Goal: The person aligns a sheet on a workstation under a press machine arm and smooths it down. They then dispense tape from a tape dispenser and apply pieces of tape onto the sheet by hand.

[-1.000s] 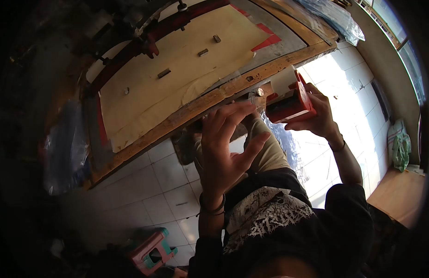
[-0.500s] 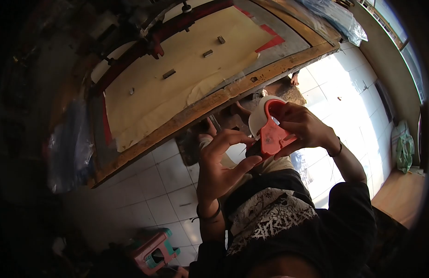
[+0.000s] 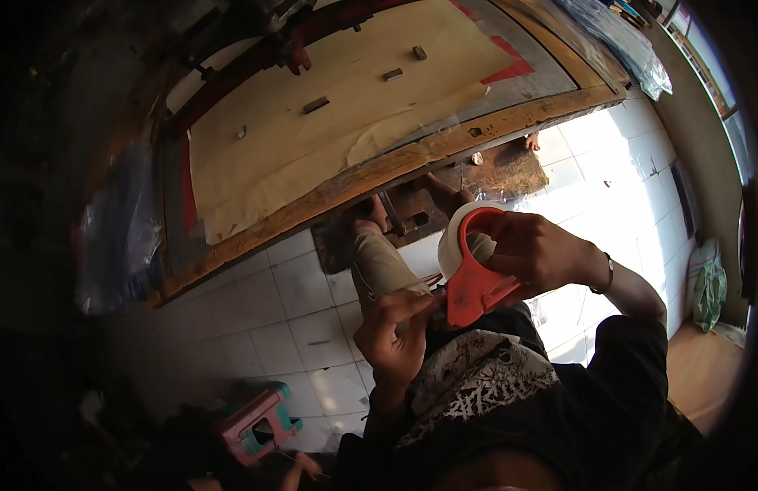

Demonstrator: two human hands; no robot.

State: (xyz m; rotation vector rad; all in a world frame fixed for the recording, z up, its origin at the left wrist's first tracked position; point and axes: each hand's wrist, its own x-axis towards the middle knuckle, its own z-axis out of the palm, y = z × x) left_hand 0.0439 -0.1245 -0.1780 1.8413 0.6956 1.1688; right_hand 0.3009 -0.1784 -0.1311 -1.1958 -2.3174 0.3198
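Observation:
My right hand grips a red tape dispenser in front of my torso, fingers through and around its handle. A wide whitish roll of tape sits on the dispenser. At the dispenser's front end, my left hand is closed in a pinch, thumb and forefinger together. Whatever lies between those fingertips is too small to make out.
Ahead stands a wood-framed work table with a large cream sheet bearing several small metal blocks. A pink and green stool is at lower left. Another person's hand shows near it. Plastic-wrapped bundles flank the table.
The dispenser has come down closer to my torso. My left hand has gone from spread fingers at its front end to a closed pinch, and has moved lower.

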